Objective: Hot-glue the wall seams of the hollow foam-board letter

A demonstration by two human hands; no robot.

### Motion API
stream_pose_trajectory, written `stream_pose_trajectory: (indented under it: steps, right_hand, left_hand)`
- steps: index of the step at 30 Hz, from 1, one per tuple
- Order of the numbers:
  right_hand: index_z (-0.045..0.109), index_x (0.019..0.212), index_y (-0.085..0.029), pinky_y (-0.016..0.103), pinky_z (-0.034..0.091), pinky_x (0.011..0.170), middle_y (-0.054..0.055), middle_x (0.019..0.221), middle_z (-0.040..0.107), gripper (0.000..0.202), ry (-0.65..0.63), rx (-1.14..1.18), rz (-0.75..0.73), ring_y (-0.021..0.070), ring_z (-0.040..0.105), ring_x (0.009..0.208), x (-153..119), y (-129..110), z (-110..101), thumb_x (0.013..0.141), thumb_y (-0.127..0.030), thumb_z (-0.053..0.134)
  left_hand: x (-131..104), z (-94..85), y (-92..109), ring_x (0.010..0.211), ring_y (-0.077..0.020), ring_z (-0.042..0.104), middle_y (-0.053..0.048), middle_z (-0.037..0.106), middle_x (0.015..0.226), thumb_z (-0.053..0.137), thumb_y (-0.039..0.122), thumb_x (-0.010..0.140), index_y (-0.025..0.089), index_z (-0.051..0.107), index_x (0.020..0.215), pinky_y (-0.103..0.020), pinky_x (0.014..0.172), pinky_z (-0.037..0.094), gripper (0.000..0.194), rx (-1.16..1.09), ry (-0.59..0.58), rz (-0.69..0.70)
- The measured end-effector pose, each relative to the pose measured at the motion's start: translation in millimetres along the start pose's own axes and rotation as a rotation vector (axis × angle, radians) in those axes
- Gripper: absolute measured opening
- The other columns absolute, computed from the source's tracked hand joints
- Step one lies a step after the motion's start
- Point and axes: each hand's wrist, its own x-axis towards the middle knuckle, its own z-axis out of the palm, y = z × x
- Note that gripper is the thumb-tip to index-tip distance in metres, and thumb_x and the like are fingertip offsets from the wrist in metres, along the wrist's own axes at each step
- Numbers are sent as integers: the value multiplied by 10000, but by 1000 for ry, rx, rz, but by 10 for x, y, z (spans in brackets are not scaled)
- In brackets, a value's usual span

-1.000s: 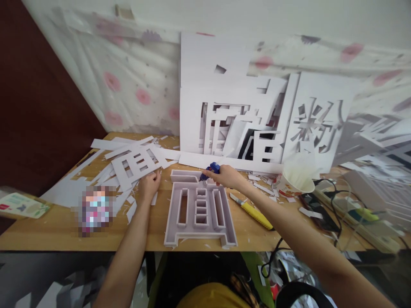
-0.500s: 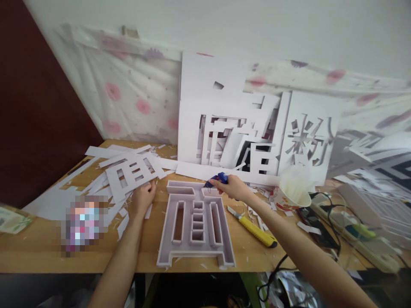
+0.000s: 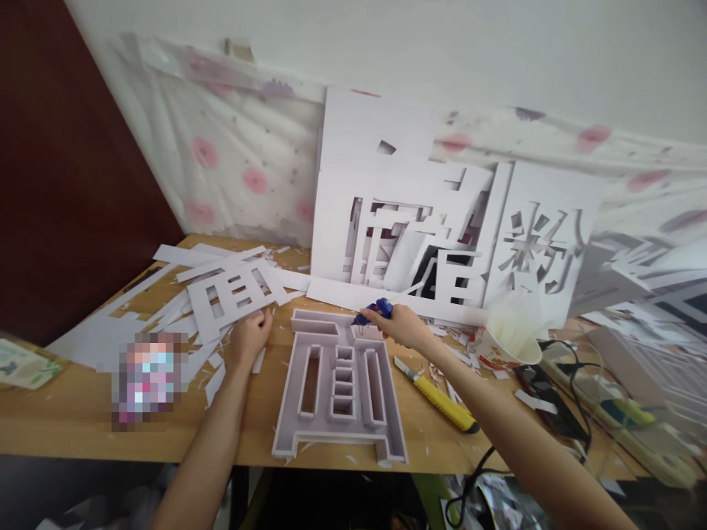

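A white walled foam character [image 3: 323, 429] lies on the wooden table in front of me. My right hand [image 3: 401, 324] is wrapped round a blue glue gun [image 3: 381, 308], whose tip points down at the upper part of the character. To the left of the character my left hand [image 3: 251, 335] rests on the table, fingers curled in, beside cut white sheets; whether anything is inside them is hidden. A yellow utility knife [image 3: 445, 403] lies right of the character with its blade out.
Cut-out white boards [image 3: 345, 162] lean on the wall behind. White scraps [image 3: 207, 309] cover the table's left. A paper cup [image 3: 505, 350] with translucent sticks, a phone [image 3: 552, 405] and a power strip [image 3: 635, 442] with cables lie at right.
The view has shifted slightly, so most things appear a little further right. Both hands keep nearly the same places, and the glue gun stays at the upper part of the character.
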Motion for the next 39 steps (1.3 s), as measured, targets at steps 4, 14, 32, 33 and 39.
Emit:
stream_pose_trajectory:
  steps: [4, 14, 32, 33, 39]
  right_hand:
    - [536, 589, -224, 272, 414, 521, 44, 607, 658, 612, -1, -17, 8, 167, 574, 523, 5, -14, 8, 872, -764, 491]
    - [544, 598, -220, 277, 417, 536, 57, 625, 652, 590, -9, -58, 49, 184, 599, 552, -77, -35, -19, 888, -733, 499]
    - [756, 791, -218, 264, 366, 575, 12, 525, 531, 541, -4, -132, -3, 182, 549, 561, -188, -12, -37, 895, -704, 543]
    - [756, 785, -217, 264, 365, 576, 12, 525, 527, 547, 0, -134, -3, 183, 547, 563, -186, -1, -30, 892, -709, 544]
    - [767, 857, -225, 255, 371, 567, 6, 548, 563, 520, -23, -113, -27, 168, 556, 559, -203, 6, -36, 911, -688, 536]
  left_hand:
    - [-6, -5, 4, 588, -154, 447, -61, 631, 620, 457, 386, 923, 192, 625, 558, -302, 605, 220, 446, 7, -2, -2]
    - [-8, -17, 9, 567, -139, 389, -48, 614, 613, 441, 392, 922, 182, 631, 572, -298, 590, 206, 450, 10, -5, -2]
    - [-17, -40, 23, 570, -138, 383, -49, 614, 604, 438, 418, 919, 181, 631, 556, -290, 579, 211, 475, -2, 2, -23]
    - [-20, -42, 24, 567, -138, 379, -50, 614, 604, 435, 425, 920, 182, 629, 557, -290, 578, 212, 479, -3, 3, -23]
    - [-17, -35, 17, 560, -145, 383, -58, 599, 590, 433, 416, 904, 186, 622, 541, -300, 586, 207, 469, -10, 11, -24]
